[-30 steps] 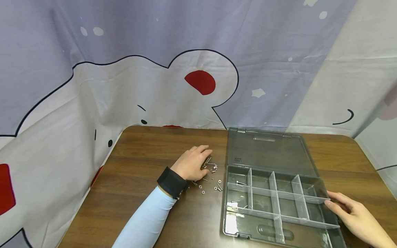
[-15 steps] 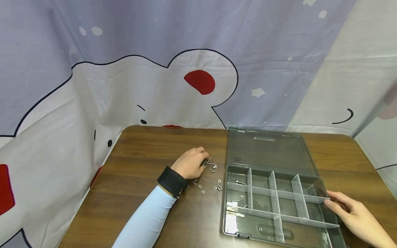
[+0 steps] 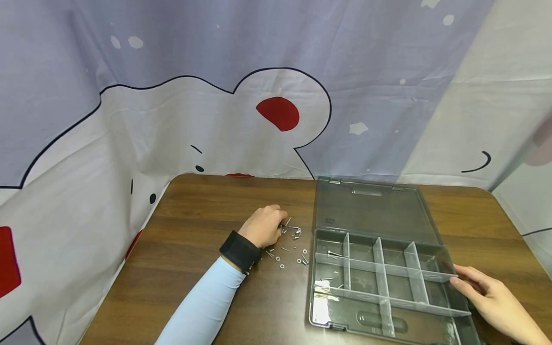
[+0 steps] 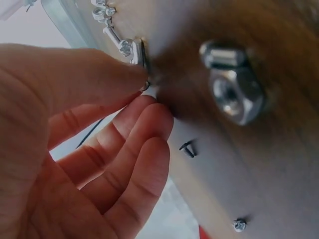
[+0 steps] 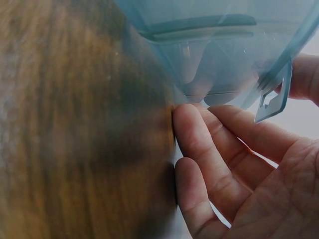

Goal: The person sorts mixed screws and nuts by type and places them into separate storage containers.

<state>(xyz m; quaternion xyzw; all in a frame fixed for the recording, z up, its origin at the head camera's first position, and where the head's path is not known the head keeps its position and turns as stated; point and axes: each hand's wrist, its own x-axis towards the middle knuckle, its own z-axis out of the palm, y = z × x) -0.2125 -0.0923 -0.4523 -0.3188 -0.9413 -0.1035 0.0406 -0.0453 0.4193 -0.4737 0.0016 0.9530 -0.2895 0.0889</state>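
My left hand point(image 3: 263, 226) is low over loose screws point(image 3: 293, 227) on the table. In the left wrist view its thumb and forefinger pinch a small screw point(image 4: 145, 86), mostly hidden by the fingertips. A hex nut point(image 4: 237, 94) and a small dark screw point(image 4: 188, 148) lie near that hand. My right hand point(image 3: 491, 297) holds the right side of a grey see-through compartment box point(image 3: 311, 287), thumb at the top edge and fingers along the outer wall. Several screws point(image 3: 334, 254) lie in the box's left compartments.
The box's lid point(image 3: 371, 206) is folded back flat behind it. Loose nuts point(image 3: 282, 266) and screws are scattered on the wooden table point(image 3: 207, 206) left of the box. A patterned curtain point(image 3: 172, 115) hangs along the table's back and left edges.
My left hand's fingers have drawn in from a spread pose and come together with the thumb among the screws. The right hand and the box have stayed in place.
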